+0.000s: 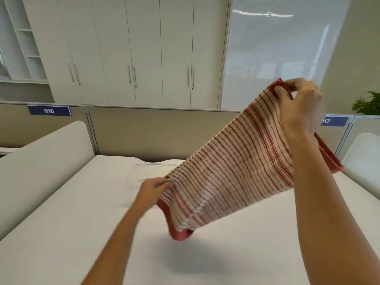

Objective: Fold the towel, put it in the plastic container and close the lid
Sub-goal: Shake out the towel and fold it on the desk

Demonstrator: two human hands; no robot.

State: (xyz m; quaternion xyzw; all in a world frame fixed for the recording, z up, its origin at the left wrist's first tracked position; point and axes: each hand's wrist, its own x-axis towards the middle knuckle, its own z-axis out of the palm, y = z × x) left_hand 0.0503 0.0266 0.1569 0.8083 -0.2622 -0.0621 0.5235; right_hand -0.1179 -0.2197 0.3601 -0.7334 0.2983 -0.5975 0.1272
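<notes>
The towel (232, 167) is held stretched in the air above the table (61, 233), pinched at opposite ends by the left hand (152, 191) and right hand (300, 108), folding apparently unfinished, while the clear plastic container (144, 173) near the far edge is yet to be filled and closed.

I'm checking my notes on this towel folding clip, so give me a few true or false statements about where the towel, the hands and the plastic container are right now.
1. Both hands hold the red-and-white striped cloth towel in the air. True.
2. The left hand is higher than the right hand. False: the right hand is higher.
3. The towel lies inside the clear plastic container. False: the container sits on the white table behind the towel, which is held above the table.
4. The towel casts a shadow on the table. True.
5. The towel is plain blue. False: red stripes, red borders.
</notes>
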